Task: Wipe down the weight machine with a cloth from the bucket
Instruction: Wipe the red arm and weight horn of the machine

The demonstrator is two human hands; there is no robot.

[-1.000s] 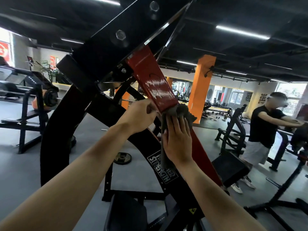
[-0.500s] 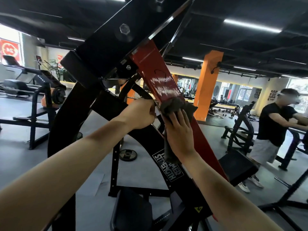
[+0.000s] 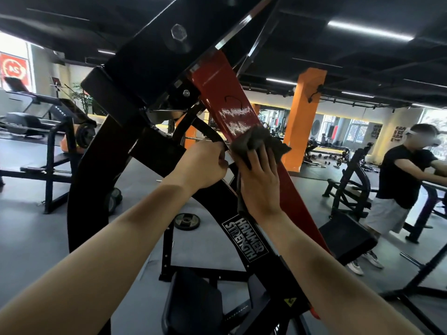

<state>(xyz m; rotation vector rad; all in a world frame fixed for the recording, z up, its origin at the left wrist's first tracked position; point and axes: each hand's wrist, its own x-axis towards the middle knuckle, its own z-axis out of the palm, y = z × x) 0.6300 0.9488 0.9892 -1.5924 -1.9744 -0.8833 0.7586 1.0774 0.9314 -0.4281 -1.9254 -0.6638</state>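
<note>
The weight machine's red beam slants from upper left down to lower right, glossy, with whitish streaks. A crumpled dark grey cloth sits on it, pressed by the right hand with straight fingers; the left hand curls round a black bar just beside. A person stands far right
</note>
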